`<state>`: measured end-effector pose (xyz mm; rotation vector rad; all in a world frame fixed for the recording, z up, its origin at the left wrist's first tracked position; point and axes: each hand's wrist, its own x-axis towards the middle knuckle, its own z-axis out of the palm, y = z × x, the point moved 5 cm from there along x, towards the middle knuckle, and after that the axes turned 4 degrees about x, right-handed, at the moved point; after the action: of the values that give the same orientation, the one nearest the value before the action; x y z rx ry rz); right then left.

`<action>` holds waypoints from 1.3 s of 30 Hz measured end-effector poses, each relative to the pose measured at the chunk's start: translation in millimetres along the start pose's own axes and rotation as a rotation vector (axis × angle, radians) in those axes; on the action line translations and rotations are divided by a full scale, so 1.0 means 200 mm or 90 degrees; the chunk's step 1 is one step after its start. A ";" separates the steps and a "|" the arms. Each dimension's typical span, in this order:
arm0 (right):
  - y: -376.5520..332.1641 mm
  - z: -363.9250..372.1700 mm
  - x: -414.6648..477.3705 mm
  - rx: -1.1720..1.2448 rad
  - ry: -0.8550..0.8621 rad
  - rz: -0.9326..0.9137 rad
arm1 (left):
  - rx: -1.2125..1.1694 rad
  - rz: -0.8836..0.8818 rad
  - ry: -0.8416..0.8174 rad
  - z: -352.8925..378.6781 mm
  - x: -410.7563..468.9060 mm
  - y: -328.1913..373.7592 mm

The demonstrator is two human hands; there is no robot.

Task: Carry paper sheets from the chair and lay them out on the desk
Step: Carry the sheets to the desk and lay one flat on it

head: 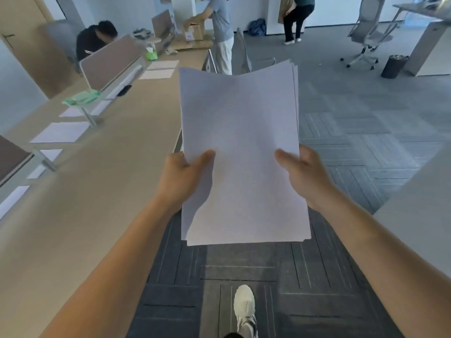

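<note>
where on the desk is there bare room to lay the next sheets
The desk is bare along its aisle-side edge, between the laid sheets by the dividers and the carpet: room for the paper stack. Crowded: the divider side and the far end with cardboard boxes.

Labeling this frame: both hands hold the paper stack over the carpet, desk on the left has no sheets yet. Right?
One error: the desk already has several sheets laid out on it, per the head view. The left hand and right hand do hold the stack over the carpet.

forearms (pixel 136 240) — bare | shoe (pixel 244 309) — white knit sneaker, grey straps
</note>
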<state>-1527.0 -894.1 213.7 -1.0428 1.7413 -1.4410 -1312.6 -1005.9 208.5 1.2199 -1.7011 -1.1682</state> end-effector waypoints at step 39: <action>-0.03 0.62 4.90 -0.115 -0.174 -0.054 | 0.006 -0.084 0.162 0.53 4.53 -0.20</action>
<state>-1889.3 -1812.6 206.4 -1.3558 1.6661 -1.1426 -1655.8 -1851.7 181.6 1.4389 -1.4577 -1.0315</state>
